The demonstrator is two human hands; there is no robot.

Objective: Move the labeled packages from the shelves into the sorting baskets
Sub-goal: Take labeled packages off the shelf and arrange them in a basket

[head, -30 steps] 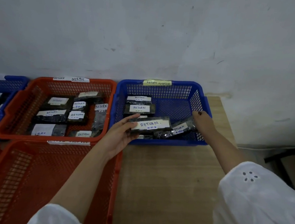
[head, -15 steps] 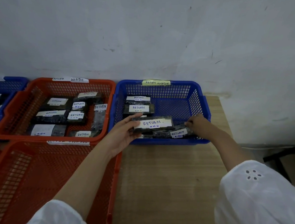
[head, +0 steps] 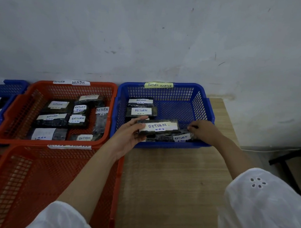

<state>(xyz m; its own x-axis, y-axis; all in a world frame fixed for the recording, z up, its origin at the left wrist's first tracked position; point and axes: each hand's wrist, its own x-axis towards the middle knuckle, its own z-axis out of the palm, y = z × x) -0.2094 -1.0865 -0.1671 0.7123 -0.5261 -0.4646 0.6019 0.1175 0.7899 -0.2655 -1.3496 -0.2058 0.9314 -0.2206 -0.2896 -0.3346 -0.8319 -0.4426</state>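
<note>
A blue basket (head: 204,107) tagged "RETURN OVERDUE" stands against the wall. Inside it lie dark wrapped packages with white "RETURN" labels, two at the back left (head: 141,110). My left hand (head: 128,132) grips the left end of a long labeled package (head: 160,127) over the basket's front. My right hand (head: 203,131) has curled fingers at that package's right end, just above a smaller labeled package (head: 180,138) lying along the front wall. Which of the two it touches is unclear.
A red basket (head: 19,106) tagged "RETURN OVERDUE" with several labeled packages sits left of the blue one. Another red basket (head: 53,178) lies in front, and a further blue basket (head: 6,90) at the far left. The wooden table (head: 172,188) ends on the right.
My right hand has moved left from the basket's right wall to the long package's right end. My left hand has kept hold of the package, which has shifted slightly.
</note>
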